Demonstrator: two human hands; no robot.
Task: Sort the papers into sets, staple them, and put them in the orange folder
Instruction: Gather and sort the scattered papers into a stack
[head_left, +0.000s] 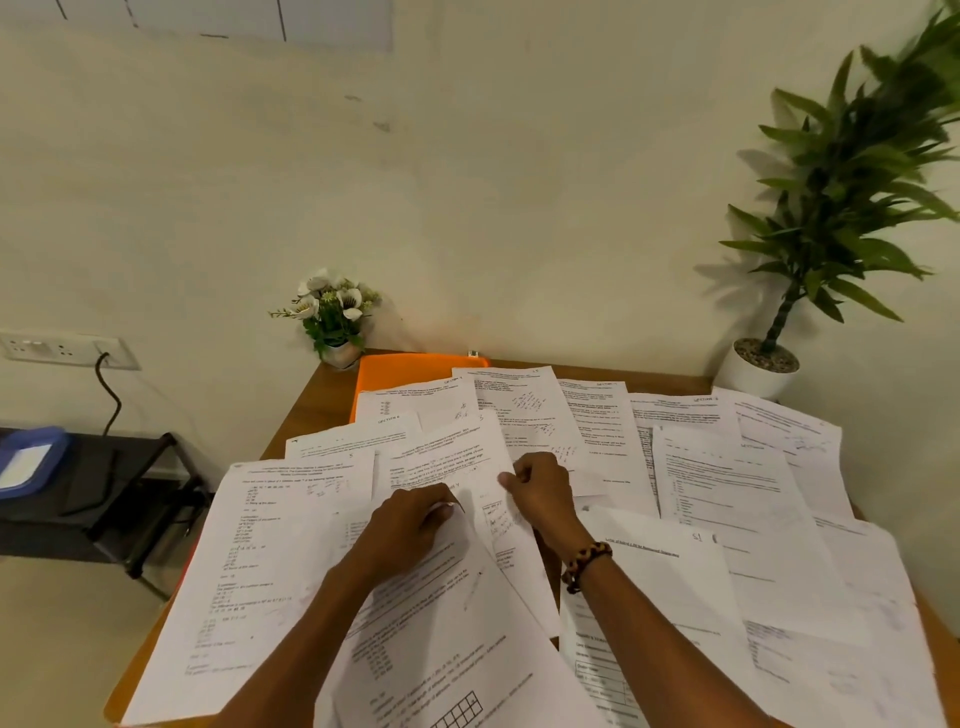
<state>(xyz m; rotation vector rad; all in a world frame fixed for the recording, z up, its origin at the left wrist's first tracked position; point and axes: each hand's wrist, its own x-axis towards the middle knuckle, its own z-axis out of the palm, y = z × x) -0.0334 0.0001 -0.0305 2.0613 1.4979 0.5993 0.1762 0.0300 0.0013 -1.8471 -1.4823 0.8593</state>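
Several printed white papers (727, 493) lie spread and overlapping across the wooden table (317, 405). An orange folder (405, 369) lies at the far edge, half under the sheets. My left hand (410, 525) pinches the corner of a sheet (452, 613) near the table's middle. My right hand (540, 493), with a beaded bracelet on the wrist, grips the edge of another sheet (447, 457) just beside it. No stapler shows in view.
A small pot of white flowers (332, 317) stands at the table's far left corner. A tall green plant in a white pot (763, 364) stands at the far right. A dark side stand with a blue tray (26, 462) sits to the left, under a wall socket.
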